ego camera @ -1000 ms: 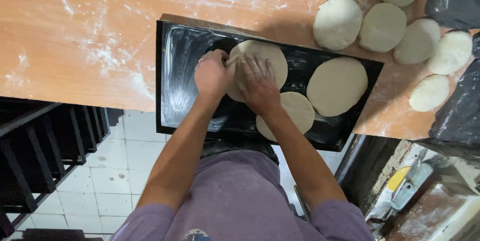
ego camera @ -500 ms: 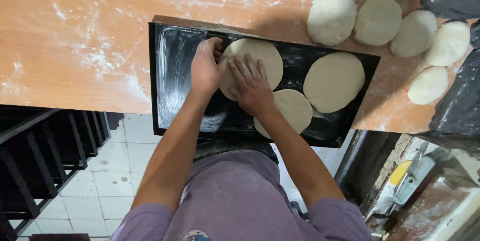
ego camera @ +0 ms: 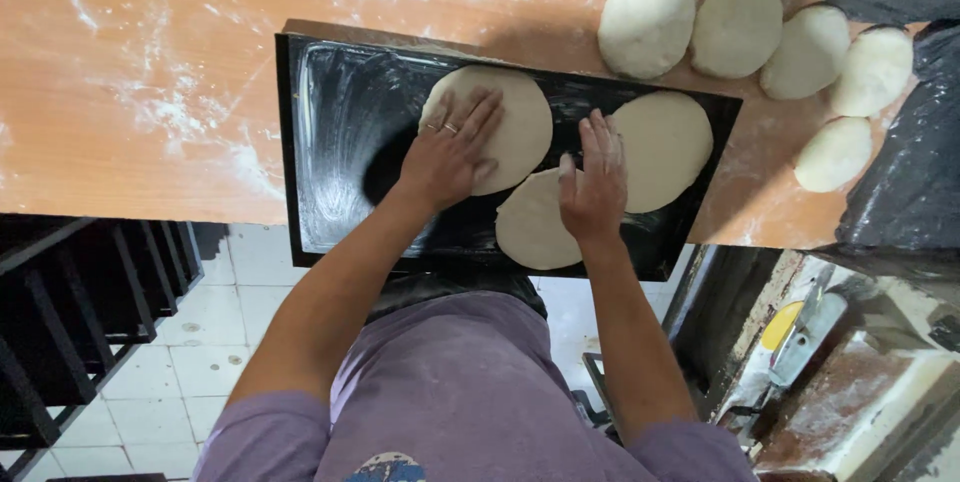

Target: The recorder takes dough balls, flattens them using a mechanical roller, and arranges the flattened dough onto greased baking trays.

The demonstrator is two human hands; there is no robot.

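A black baking tray (ego camera: 330, 132) lies on a floury wooden table (ego camera: 150, 92) and hangs over its near edge. Three flattened rounds of dough lie on the tray. My left hand (ego camera: 450, 152), wearing rings, presses flat with spread fingers on the upper left dough round (ego camera: 510, 127). My right hand (ego camera: 595, 182) rests palm down where the lower dough round (ego camera: 530, 227) meets the right dough round (ego camera: 660, 147). Neither hand grips anything.
Several thicker dough pieces (ego camera: 740, 27) lie on the table beyond the tray at the upper right. Black plastic bags (ego camera: 900, 182) sit at the right edge. Below the table are a tiled floor (ego camera: 190, 362), a dark metal rack (ego camera: 60, 312) and floury equipment (ego camera: 850, 392).
My right hand has left the upper left round and moved right onto the two other rounds. My left hand has shifted further onto the upper left round.
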